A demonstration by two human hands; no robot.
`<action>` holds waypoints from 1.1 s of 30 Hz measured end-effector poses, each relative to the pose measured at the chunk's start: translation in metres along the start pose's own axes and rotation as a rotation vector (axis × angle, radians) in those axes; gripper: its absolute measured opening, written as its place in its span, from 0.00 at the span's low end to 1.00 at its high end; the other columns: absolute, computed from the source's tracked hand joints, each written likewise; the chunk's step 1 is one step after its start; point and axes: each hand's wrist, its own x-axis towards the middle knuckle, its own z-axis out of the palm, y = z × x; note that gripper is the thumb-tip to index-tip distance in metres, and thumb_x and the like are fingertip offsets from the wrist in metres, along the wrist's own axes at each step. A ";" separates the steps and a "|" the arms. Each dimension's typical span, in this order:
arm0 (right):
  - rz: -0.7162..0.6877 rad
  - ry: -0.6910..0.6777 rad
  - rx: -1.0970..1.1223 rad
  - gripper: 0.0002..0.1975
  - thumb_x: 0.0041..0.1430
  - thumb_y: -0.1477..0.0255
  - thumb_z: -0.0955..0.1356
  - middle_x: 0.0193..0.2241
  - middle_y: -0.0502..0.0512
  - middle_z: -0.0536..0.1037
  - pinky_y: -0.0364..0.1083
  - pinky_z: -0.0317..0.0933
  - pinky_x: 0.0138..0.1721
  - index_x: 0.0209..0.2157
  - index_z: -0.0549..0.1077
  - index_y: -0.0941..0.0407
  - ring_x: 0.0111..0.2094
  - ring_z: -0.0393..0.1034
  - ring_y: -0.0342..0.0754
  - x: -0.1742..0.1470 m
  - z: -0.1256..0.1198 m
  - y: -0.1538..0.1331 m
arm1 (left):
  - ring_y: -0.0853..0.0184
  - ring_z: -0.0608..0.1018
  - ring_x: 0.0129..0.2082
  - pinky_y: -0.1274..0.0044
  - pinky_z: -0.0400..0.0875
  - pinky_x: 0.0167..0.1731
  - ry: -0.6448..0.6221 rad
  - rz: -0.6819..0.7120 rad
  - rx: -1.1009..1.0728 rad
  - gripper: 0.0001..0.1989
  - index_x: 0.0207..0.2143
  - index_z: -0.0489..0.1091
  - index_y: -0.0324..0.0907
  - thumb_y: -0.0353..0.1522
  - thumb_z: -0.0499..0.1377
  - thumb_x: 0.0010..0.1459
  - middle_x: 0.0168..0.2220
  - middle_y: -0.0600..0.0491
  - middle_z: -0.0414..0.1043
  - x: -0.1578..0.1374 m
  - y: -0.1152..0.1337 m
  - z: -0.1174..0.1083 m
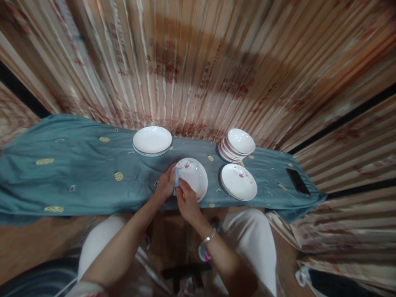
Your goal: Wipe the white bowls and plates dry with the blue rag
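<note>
A white plate with red flowers (194, 177) is in front of me at the table's near side. My left hand (166, 183) is closed at the plate's left rim, its fingertips partly hidden behind a light-blue cloth (176, 178). Pinched in my right hand (188, 202) is that same cloth, folded narrow against the plate's left edge. The right hand overlaps the lower part of the plate. To the right lies a stack of flowered plates (239, 181), and behind it stands a leaning stack of white bowls (241, 141).
Further white plates (152, 140) are stacked at the back left. A dark phone (297, 181) lies near the right end of the green tablecloth (93, 181). Pleated curtains (192, 70) hang right behind the table, and dark poles cross at both sides.
</note>
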 end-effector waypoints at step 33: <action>-0.166 -0.119 -0.222 0.24 0.59 0.81 0.61 0.56 0.62 0.70 0.55 0.56 0.63 0.56 0.68 0.57 0.59 0.62 0.52 0.012 -0.003 0.024 | 0.58 0.77 0.50 0.68 0.67 0.54 -0.016 0.001 -0.044 0.28 0.52 0.71 0.40 0.46 0.42 0.64 0.48 0.45 0.77 0.005 -0.001 -0.002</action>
